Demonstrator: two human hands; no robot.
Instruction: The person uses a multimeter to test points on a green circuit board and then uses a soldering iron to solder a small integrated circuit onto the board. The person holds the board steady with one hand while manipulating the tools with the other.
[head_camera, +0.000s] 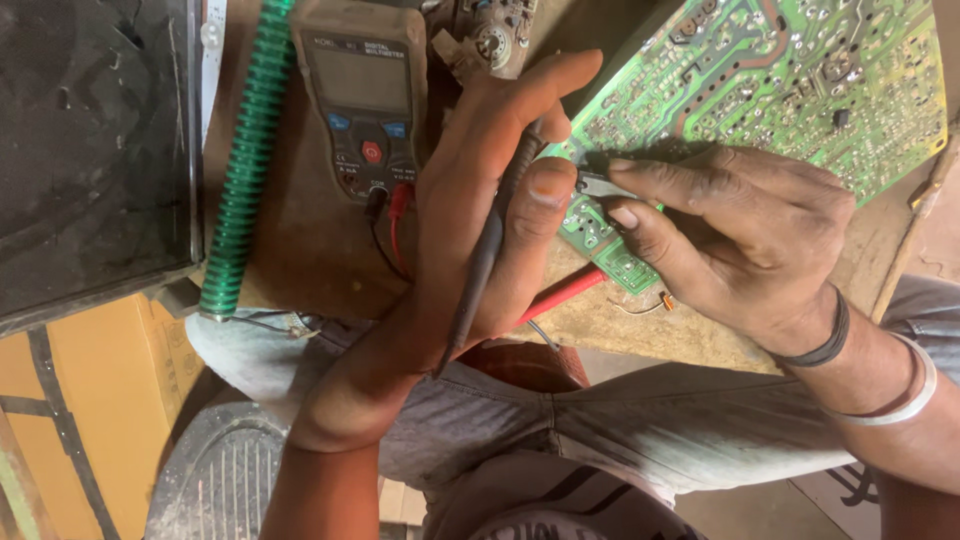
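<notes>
the left hand (480, 210) is gripping the black probe (490, 240), its long axis pointing up toward the green circuit board (800, 80); the right hand (740, 240) is pinching a small grey component (600, 185) just beside the probe tip.

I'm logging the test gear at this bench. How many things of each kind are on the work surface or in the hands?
Digital multimeter: 1
Test probes: 2, a black one in the left hand and a red one under it
Green circuit board: 1
Green ribbed hose: 1
Small grey part pinched by the right hand: 1
Total: 6
</notes>
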